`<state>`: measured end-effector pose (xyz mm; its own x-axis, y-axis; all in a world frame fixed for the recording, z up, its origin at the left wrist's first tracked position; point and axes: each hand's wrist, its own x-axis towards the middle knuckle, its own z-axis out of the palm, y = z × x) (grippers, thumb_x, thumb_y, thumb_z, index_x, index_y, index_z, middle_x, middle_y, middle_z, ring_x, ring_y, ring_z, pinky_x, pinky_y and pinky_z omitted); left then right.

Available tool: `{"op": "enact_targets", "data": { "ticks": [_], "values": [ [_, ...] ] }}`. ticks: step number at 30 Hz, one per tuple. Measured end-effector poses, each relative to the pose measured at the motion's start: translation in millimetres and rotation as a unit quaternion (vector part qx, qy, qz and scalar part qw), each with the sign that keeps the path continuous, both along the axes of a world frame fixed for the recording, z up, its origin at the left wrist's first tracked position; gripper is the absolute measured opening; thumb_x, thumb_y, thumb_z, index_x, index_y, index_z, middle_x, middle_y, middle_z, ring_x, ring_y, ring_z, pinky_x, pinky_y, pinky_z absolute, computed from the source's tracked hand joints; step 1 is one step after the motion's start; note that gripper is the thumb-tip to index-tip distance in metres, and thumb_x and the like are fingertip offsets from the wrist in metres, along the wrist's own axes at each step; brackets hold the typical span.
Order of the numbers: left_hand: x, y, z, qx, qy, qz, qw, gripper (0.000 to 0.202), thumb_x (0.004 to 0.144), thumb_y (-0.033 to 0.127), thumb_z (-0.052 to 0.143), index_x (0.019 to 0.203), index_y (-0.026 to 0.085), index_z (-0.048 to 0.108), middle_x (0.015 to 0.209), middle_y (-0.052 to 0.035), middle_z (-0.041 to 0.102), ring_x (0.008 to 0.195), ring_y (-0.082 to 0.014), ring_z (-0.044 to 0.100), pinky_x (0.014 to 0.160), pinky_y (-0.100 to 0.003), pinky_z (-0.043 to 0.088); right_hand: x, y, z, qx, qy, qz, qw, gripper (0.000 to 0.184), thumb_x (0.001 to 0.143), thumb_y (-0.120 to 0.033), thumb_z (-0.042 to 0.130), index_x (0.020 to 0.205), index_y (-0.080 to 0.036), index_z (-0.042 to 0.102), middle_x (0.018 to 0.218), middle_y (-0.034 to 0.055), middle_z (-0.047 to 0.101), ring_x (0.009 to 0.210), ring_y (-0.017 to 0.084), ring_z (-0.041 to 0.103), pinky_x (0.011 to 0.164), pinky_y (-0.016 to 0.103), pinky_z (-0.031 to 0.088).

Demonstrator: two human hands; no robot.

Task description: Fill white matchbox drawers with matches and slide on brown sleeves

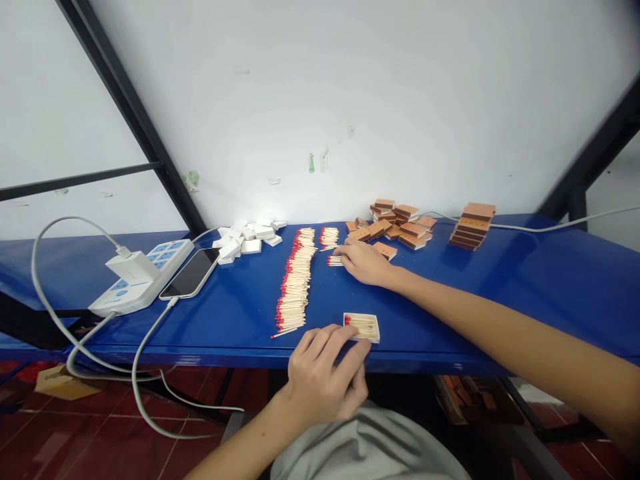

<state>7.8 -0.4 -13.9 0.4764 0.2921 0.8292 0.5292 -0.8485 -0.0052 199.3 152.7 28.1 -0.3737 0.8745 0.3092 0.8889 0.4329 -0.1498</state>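
A white matchbox tray [377, 328] lies near the table's front edge with several red-tipped matches in it. My left hand [327, 370] rests at its near left side, fingers loosely stretched and apart, fingertips touching the rim. Farther back, my right hand [367, 262] has its fingertips closed down on a small group of matches [334, 261]; how many they hold is hidden. Just behind that group lies another small pile of matches [329, 237]. To the left runs a long row of matches [295, 283], red heads facing left.
White trays [251, 245] are heaped at the back left. Brown matchbox sleeves [413, 230] lie piled behind my right hand, and a leaning stack of matchboxes [473, 227] stands farther right. A phone [190, 273], a power strip [145, 283] and white cables occupy the blue table's [540, 287] left side.
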Motion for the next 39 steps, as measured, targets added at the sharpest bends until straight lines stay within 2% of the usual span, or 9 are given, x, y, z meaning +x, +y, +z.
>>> {"op": "enact_targets", "data": {
  "ticks": [5,11,18,24,30,35,39],
  "values": [
    [0.1,-0.2,-0.3,0.003,-0.001,0.002,1.000,0.031,0.078,0.016,0.056,0.107,0.017,0.067,0.104,-0.0082,0.070,0.091,-0.0239,0.063,0.079,-0.036,0.050,1.8,1.4,0.6,0.003,0.005,0.020,1.000,0.035,0.098,-0.018,0.035,0.110,-0.021,0.068,0.105,0.0081,0.059,0.090,0.020,0.058,0.077,0.030,0.039],
    [0.5,-1.5,1.7,0.000,-0.004,0.011,1.000,0.030,0.079,0.016,0.054,0.106,0.019,0.068,0.103,-0.0073,0.071,0.091,-0.0225,0.064,0.079,-0.035,0.051,2.6,0.9,0.5,-0.008,0.015,0.028,0.999,0.037,0.097,-0.015,0.035,0.115,-0.023,0.067,0.109,0.0079,0.056,0.094,0.020,0.059,0.081,0.030,0.041],
    [0.7,-1.0,1.3,0.002,-0.005,0.009,1.000,0.031,0.078,0.016,0.056,0.106,0.019,0.068,0.103,-0.0074,0.071,0.091,-0.0230,0.064,0.078,-0.035,0.051,-0.6,0.8,3.8,-0.023,-0.022,0.000,0.999,0.045,0.104,-0.033,0.026,0.139,-0.025,0.052,0.113,0.0109,0.054,0.098,0.024,0.061,0.083,0.035,0.045],
    [0.3,-0.6,0.7,0.005,-0.004,0.007,1.000,0.031,0.078,0.017,0.056,0.106,0.018,0.068,0.104,-0.0078,0.071,0.091,-0.0232,0.064,0.078,-0.035,0.050,-4.5,2.0,10.5,-0.053,-0.066,-0.017,0.996,0.050,0.104,-0.044,0.024,0.146,-0.029,0.046,0.119,0.0123,0.054,0.091,0.025,0.064,0.082,0.037,0.045],
    [0.2,-1.2,0.8,-0.001,-0.002,0.009,1.000,0.030,0.079,0.017,0.055,0.107,0.019,0.068,0.104,-0.0072,0.071,0.092,-0.0233,0.064,0.079,-0.035,0.050,-3.0,-2.7,8.8,-0.027,-0.052,-0.001,0.998,0.045,0.104,-0.037,0.026,0.135,-0.024,0.056,0.113,0.0107,0.055,0.091,0.023,0.063,0.079,0.034,0.045],
    [0.5,-1.5,1.3,0.000,0.000,0.011,1.000,0.031,0.078,0.017,0.055,0.106,0.019,0.068,0.103,-0.0073,0.071,0.091,-0.0223,0.064,0.078,-0.035,0.051,-2.6,-3.4,6.8,-0.007,-0.029,0.002,1.000,0.042,0.104,-0.030,0.027,0.120,-0.018,0.064,0.105,0.0106,0.056,0.096,0.023,0.060,0.084,0.033,0.043],
    [0.8,-1.3,1.3,0.000,0.000,0.013,1.000,0.031,0.078,0.017,0.054,0.105,0.019,0.068,0.103,-0.0072,0.071,0.092,-0.0222,0.064,0.078,-0.035,0.051,-2.1,-4.0,6.5,0.000,-0.008,0.015,1.000,0.041,0.103,-0.026,0.030,0.129,-0.019,0.061,0.105,0.0096,0.057,0.096,0.021,0.059,0.085,0.031,0.042]
  ]
}}
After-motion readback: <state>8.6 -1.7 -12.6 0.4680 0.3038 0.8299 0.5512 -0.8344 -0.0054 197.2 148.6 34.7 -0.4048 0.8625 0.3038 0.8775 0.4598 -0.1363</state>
